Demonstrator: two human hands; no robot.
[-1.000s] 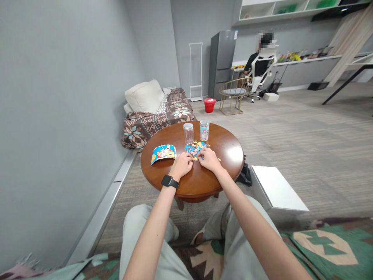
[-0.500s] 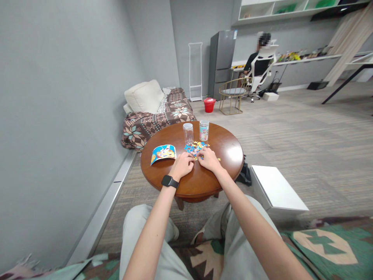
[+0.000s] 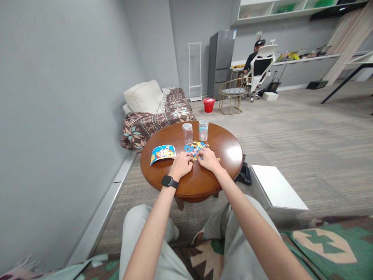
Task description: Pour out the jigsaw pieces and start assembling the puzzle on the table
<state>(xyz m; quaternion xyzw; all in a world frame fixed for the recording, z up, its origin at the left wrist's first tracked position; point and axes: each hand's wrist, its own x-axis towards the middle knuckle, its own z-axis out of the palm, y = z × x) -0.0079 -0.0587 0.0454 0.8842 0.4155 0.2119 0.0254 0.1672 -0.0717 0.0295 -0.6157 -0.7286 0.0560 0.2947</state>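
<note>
A pile of small blue, yellow and pink jigsaw puzzle pieces (image 3: 194, 147) lies on the round brown wooden table (image 3: 224, 140). My left hand (image 3: 181, 163), with a black watch (image 3: 169, 181) on its wrist, rests at the pile's near left edge. Its fingers are curled, and whatever they hold is too small to make out. Just right of it, my right hand (image 3: 209, 159) has bent fingers pinched on a puzzle piece at the near side of the pile. A curved picture sheet (image 3: 163, 153) with a blue cartoon print lies left of my left hand.
Behind the pile stand a clear lidded jar (image 3: 188, 134) and a printed jar (image 3: 203, 131). A white box (image 3: 276, 184) sits on the floor at the right. Farther back are a red bucket (image 3: 208, 105), a gold-framed chair (image 3: 234, 93) and a seated person (image 3: 251, 61).
The view has shifted very slightly. Both hands keep nearly the same place and pose at the puzzle pieces.
</note>
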